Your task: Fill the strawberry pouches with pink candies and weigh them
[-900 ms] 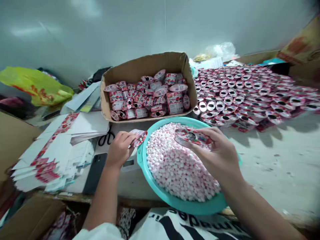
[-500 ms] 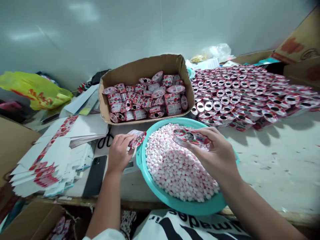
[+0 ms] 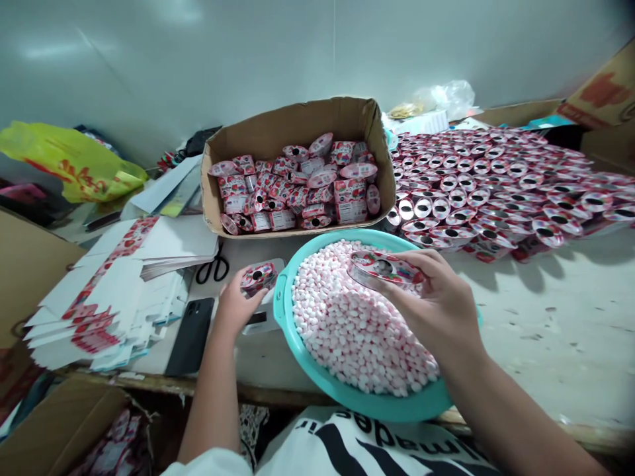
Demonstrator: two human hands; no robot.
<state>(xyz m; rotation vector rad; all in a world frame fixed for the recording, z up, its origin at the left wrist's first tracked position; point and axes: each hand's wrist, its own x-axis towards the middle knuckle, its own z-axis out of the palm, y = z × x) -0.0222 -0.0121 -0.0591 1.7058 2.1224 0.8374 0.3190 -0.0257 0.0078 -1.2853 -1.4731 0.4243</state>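
My left hand (image 3: 237, 303) grips a small red-and-white candy box (image 3: 258, 276) just left of the basin, its oval top with a dark hole facing up. A second candy box (image 3: 381, 266) is held in my right hand (image 3: 441, 297), above the candies; pale pieces show in its round opening. Under it, a turquoise basin (image 3: 381, 408) holds a heap of small pink-and-white candies (image 3: 357, 337). Behind the basin, a cardboard box (image 3: 297, 122) contains many similar candy boxes, lying at mixed angles.
Rows of upright candy boxes (image 3: 476, 178) crowd the right back. Flat printed card sheets (image 3: 114, 284), black scissors (image 3: 212, 270) and a dark phone (image 3: 191, 337) lie to the left. A yellow plastic bag (image 3: 69, 162) sits far left. The table's front edge runs beneath the basin.
The box in my left hand has turned so its holed top faces up, and it has shifted slightly left. My right hand keeps its box over the candies. The camera view has shifted a little.
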